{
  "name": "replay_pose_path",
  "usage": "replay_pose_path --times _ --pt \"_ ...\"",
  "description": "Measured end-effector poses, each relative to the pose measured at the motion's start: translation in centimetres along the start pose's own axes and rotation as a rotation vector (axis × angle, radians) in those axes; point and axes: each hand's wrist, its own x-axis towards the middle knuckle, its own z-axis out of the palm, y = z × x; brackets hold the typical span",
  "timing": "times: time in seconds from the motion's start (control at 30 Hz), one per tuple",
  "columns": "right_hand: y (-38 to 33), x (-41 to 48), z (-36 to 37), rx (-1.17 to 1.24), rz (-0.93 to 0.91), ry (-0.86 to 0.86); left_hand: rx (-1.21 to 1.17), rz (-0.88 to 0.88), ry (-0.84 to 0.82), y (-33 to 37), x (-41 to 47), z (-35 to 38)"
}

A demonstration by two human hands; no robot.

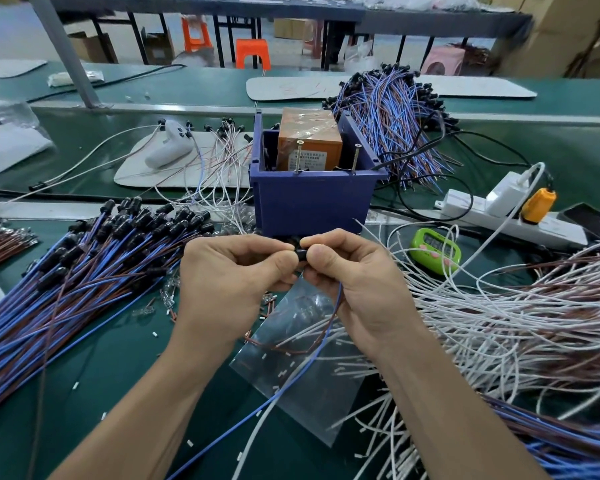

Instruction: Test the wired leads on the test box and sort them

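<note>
Blue-and-brown leads (84, 271) crowd our left, white wires (499, 306) our right; bare bench (118, 358) shows only by our forearms. Just before the blue test box (309, 202), our left hand (229, 271) and right hand (354, 275) pinch one lead (337, 299) by its black cap (301, 254), fingertips together; its two wires trail down.

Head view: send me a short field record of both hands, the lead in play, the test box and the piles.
lead: black cap, blue and brown wires trailing down, just in front of the box
left hand: pinches the cap
right hand: pinches the same cap
test box: blue bin holding an orange unit
left pile: blue-brown capped leads
right pile: white wires
</note>
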Motion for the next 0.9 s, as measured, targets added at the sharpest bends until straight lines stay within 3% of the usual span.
replay_pose_path --times 0.23,0.4,0.77,0.9 --pt "-0.1 0.2 0.0 0.058 0.013 -0.002 -0.162 -0.098 -0.079 0.7 0.2 -0.1" --pt "-1.2 0.4 -0.7 0.422 0.131 0.021 -0.311 -0.108 -0.109 1.1 0.5 -1.0" --pt "-0.1 0.2 -0.3 0.399 0.194 -0.245 -0.131 0.064 -0.149 2.2 -0.8 0.1" --pt "0.0 0.2 -0.1 0.437 0.195 -0.27 -0.056 0.104 -0.115 2.1 -0.9 0.1"
